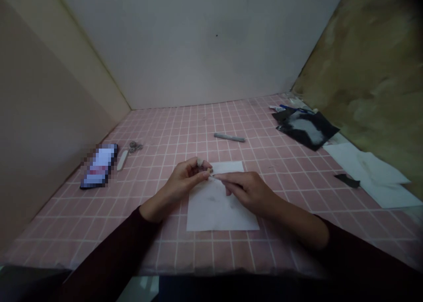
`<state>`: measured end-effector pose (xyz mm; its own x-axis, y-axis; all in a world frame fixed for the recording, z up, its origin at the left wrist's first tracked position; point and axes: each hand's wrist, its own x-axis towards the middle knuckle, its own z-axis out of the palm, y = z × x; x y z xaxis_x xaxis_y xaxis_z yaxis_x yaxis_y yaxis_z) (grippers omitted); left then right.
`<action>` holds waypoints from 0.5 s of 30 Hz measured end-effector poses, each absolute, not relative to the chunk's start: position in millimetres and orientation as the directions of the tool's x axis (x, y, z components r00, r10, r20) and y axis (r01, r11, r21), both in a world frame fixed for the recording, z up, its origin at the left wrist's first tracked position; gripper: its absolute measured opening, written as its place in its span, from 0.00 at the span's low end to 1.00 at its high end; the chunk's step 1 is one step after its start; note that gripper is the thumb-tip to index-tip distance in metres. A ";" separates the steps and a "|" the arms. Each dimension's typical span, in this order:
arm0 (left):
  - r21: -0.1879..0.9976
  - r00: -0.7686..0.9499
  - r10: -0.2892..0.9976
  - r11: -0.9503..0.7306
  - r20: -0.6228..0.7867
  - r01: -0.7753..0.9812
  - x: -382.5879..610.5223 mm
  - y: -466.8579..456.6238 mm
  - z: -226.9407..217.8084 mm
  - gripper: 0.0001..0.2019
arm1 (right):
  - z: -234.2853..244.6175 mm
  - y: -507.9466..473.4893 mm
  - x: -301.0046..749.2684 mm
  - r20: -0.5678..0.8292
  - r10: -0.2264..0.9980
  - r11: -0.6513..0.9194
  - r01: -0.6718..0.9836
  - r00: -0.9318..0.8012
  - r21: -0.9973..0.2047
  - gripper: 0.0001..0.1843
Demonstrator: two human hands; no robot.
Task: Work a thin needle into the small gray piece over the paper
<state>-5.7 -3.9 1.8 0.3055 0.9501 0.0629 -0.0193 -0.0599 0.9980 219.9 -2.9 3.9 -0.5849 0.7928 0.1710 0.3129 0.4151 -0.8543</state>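
Observation:
Over a white sheet of paper, my two hands meet at their fingertips. My left hand is closed, thumb against fingers, on a small tan piece. A pale wrapping shows around one of its fingertips. From the right, my right hand reaches in with its fingers pinched and the index finger stretched toward the tan piece. A thin, pale bit shows at its fingertips, too small to name. Faint grey smudges of dust lie on the paper below.
A grey pen-like stick lies beyond the paper. At left are a phone, a white nail-file-shaped strip and small scissors. Dusty black sheets, white papers and a dark scrap lie at right.

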 end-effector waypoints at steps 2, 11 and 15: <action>0.993 0.325 0.939 -0.115 0.112 -0.013 -5.9 -4.7 3.2 0.10 | 5.6 3.0 220.8 -0.009 0.790 0.139 0.194 -0.613 -0.971 0.18; 0.997 0.307 0.948 -0.071 0.081 -0.043 -4.0 -6.2 3.6 0.08 | 2.1 2.9 220.2 0.177 0.790 0.386 0.252 -0.587 -0.887 0.18; 0.996 0.287 0.956 -0.045 0.066 -0.078 -4.5 -3.9 1.4 0.09 | 4.4 -3.5 220.2 0.292 0.754 0.573 0.371 -0.589 -0.731 0.21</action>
<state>-4.5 -3.9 1.4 0.2873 0.9555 0.0661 -0.0784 -0.0454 0.9959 220.2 -3.5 4.4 -0.5889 0.7536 0.2921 0.3711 0.5732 -0.7306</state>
